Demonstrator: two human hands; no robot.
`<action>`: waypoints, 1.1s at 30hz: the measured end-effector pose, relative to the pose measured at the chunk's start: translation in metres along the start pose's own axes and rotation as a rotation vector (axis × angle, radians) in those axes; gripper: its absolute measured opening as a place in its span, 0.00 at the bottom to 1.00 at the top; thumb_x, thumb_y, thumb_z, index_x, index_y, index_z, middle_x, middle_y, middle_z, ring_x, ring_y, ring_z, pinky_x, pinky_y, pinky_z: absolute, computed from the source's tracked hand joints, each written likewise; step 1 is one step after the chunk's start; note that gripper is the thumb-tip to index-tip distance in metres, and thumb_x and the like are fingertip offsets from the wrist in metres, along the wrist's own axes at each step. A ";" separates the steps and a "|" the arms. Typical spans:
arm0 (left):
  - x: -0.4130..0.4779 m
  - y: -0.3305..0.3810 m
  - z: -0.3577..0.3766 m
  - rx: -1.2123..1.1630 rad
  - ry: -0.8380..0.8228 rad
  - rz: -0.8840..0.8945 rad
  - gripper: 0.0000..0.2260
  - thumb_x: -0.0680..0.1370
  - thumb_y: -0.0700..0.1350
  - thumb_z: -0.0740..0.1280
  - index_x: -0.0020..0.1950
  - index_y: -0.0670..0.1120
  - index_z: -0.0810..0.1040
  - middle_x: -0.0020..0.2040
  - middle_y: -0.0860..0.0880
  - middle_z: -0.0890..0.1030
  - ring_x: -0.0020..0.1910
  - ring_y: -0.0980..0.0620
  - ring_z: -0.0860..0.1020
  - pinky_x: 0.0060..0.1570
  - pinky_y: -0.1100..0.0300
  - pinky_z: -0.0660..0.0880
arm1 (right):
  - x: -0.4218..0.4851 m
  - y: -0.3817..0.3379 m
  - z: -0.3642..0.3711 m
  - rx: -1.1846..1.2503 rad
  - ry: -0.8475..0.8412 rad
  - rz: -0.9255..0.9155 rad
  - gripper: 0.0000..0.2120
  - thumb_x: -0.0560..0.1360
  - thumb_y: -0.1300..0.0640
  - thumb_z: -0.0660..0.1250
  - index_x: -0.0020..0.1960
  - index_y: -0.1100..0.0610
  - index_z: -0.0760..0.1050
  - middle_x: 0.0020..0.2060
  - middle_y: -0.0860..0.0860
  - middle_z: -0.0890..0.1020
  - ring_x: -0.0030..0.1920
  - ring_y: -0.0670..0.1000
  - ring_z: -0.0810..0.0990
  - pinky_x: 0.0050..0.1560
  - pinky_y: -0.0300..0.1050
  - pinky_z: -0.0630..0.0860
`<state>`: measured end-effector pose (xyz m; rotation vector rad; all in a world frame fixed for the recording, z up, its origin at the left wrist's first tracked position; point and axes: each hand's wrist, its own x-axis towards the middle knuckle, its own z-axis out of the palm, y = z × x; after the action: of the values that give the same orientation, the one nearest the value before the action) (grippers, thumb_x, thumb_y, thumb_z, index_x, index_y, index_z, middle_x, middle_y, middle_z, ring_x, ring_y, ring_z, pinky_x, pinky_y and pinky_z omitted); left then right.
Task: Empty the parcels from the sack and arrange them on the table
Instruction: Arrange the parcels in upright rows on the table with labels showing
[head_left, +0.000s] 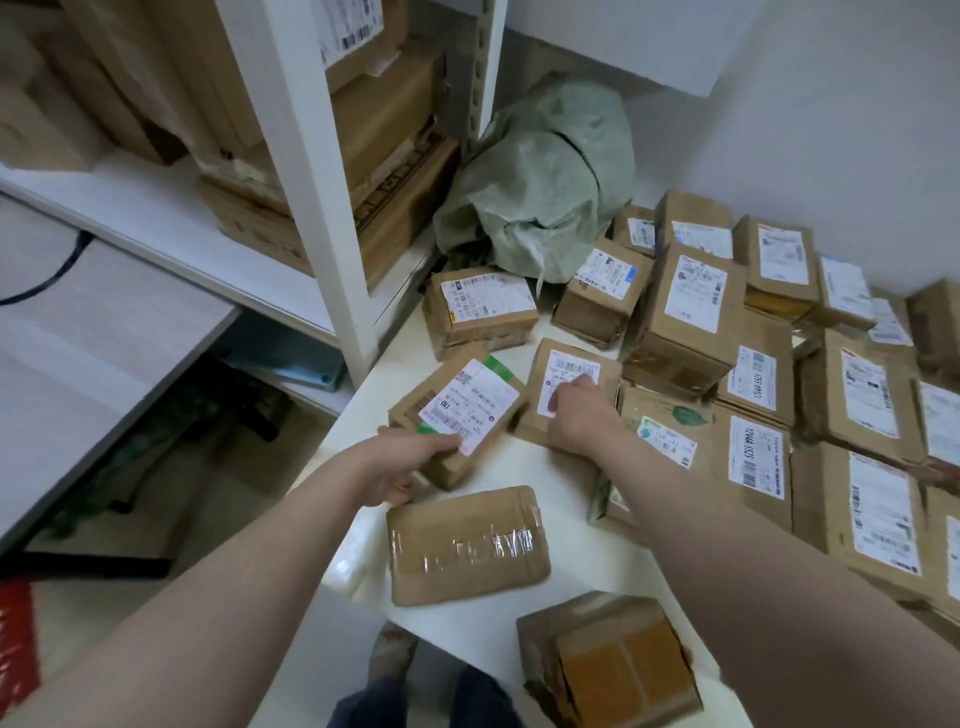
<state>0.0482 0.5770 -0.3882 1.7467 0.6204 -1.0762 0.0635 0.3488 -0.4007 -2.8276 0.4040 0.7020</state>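
Parcels lie label-up across the table; the slack green sack sits at its far corner. Left hand grips the near edge of one box — right hand rests flat, fingers spread, on the next box. Best practice: square both into the row, labels up, edges touching.

On the table, many parcels, packed close along the right side. At the far corner, the sack, slumped against the wall, just right of the shelving (boxes stacked inside). In front of the sack, one parcel lying apart. Nearer, two parcels side by side, left one under the left hand, right one under the right hand. Nearest, a taped parcel, another at the table's edge.
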 end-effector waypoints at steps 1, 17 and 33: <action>0.005 -0.004 0.002 -0.049 0.009 0.010 0.38 0.74 0.53 0.73 0.77 0.48 0.57 0.62 0.49 0.74 0.54 0.49 0.75 0.53 0.55 0.75 | 0.001 0.000 -0.001 0.028 0.024 0.014 0.19 0.75 0.60 0.61 0.66 0.58 0.70 0.65 0.57 0.67 0.65 0.59 0.68 0.64 0.50 0.70; 0.022 0.067 0.007 0.283 0.547 0.499 0.24 0.78 0.55 0.64 0.73 0.50 0.66 0.72 0.42 0.64 0.73 0.42 0.60 0.70 0.52 0.60 | 0.036 0.019 -0.015 0.050 0.119 0.019 0.19 0.80 0.48 0.58 0.63 0.60 0.71 0.64 0.58 0.73 0.66 0.61 0.66 0.64 0.53 0.69; 0.066 0.124 0.002 0.198 0.364 0.440 0.22 0.83 0.50 0.57 0.77 0.49 0.60 0.73 0.46 0.68 0.71 0.42 0.68 0.68 0.50 0.65 | 0.072 -0.018 -0.034 0.551 0.096 -0.052 0.22 0.80 0.49 0.59 0.71 0.54 0.63 0.51 0.55 0.84 0.51 0.56 0.81 0.47 0.46 0.74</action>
<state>0.1768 0.5202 -0.3887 2.1485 0.3246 -0.5315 0.1453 0.3412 -0.4035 -2.3417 0.4553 0.3697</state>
